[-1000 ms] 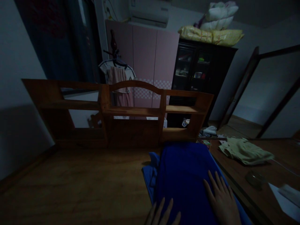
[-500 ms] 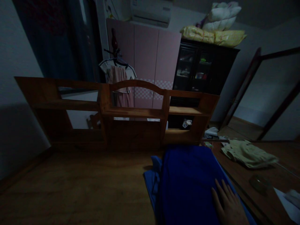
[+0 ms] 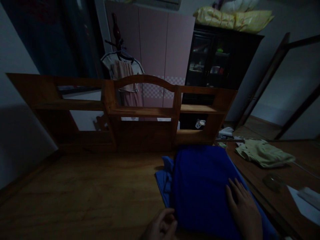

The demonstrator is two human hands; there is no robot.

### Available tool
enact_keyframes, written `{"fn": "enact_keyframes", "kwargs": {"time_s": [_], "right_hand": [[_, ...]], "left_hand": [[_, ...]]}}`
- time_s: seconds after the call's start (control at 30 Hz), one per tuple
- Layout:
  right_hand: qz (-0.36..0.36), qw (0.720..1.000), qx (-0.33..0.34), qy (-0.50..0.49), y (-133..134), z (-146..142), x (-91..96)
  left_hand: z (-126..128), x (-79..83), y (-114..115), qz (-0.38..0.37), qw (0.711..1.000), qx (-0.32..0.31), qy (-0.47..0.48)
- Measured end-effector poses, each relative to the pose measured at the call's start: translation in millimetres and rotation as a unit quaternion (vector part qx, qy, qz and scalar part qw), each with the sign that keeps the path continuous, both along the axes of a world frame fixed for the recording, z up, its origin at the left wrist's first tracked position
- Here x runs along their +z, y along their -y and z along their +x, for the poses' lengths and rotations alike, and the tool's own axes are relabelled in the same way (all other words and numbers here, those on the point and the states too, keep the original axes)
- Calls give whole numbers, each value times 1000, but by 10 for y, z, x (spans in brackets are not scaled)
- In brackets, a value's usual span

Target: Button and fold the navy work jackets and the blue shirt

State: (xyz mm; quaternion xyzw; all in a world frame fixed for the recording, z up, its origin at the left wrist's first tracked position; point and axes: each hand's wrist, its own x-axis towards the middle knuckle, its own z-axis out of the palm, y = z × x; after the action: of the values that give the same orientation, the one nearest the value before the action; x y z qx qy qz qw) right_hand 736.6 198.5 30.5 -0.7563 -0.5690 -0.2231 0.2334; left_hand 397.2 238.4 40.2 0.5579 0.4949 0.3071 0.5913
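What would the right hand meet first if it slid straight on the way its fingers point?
The right hand lies flat on the blue cloth, so only more cloth at first; past its far edge, probably the wooden shelf unit, though depth is unclear.

Deep blue folded cloth (image 3: 200,180), lying flat on wooden tabletop, lighter blue edge at left

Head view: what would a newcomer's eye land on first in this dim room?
The bright blue cloth lies folded on the wooden tabletop, low and right of centre, with the right hand flat on it and the left hand curled at its near left edge. Behind it stands a long wooden shelf unit, and a pale yellow garment lies crumpled to the right.
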Motion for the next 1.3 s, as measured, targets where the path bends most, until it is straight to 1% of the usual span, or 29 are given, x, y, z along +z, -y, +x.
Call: {"fn": "enact_keyframes", "kwargs": {"time_s": [0.03, 0.1, 0.13, 0.2, 0.3, 0.4, 0.5, 0.57, 0.63, 0.73, 0.77, 0.83, 0.9, 0.97, 1.03, 1.13, 1.2, 1.3], "right_hand": [[7, 1000, -14, -9, -10, -17, 12], [16, 999, -27, -20, -22, -48, 34], [16, 999, -28, -22, -25, -63, 42], [11, 999, -34, -29, -28, -86, 53], [10, 998, -57, -38, -32, -102, 51], [7, 998, -57, -37, -32, -103, 41], [9, 998, -46, -38, -24, -102, 38], [14, 998, -44, -41, -18, -107, 44], [16, 998, -42, -44, -14, -117, 51], [20, 998, -43, -52, -16, -135, 62], [22, 997, -43, -54, -16, -140, 64], [26, 997, -42, -58, -15, -150, 67], [32, 997, -40, -61, -8, -157, 68], [35, 997, -37, -64, -1, -161, 68], [32, 997, -34, -65, 2, -161, 68], [28, 997, -35, -65, 2, -157, 71], [29, 997, -39, -64, 2, -158, 75], [27, 997, -43, -63, 8, -172, 81]], "left_hand": [[29, -24, -12, 39, 999, -4, -28], [55, -22, -30, 105, 992, -18, -74], [59, -6, -37, 123, 988, -27, -85], [70, 34, -42, 135, 986, -39, -85], [122, 100, -19, 115, 992, -19, -45], [203, 213, 29, 90, 996, -7, 5], [269, 351, 83, 109, 994, -14, 30], [296, 389, 115, 128, 991, -22, 29], [308, 352, 140, 128, 992, -9, 14], [296, 214, 146, 86, 996, 28, -13], [283, 174, 135, 64, 998, 24, -13], [251, 137, 90, 19, 1000, -11, 6], [221, 163, 31, 0, 998, -54, 33], [206, 230, -13, 21, 996, -75, 40], [205, 300, -17, 57, 995, -74, 28], [209, 355, 55, 81, 996, -44, 14], [207, 352, 112, 72, 997, -34, 20], [210, 316, 127, 22, 997, -45, 54]]}}
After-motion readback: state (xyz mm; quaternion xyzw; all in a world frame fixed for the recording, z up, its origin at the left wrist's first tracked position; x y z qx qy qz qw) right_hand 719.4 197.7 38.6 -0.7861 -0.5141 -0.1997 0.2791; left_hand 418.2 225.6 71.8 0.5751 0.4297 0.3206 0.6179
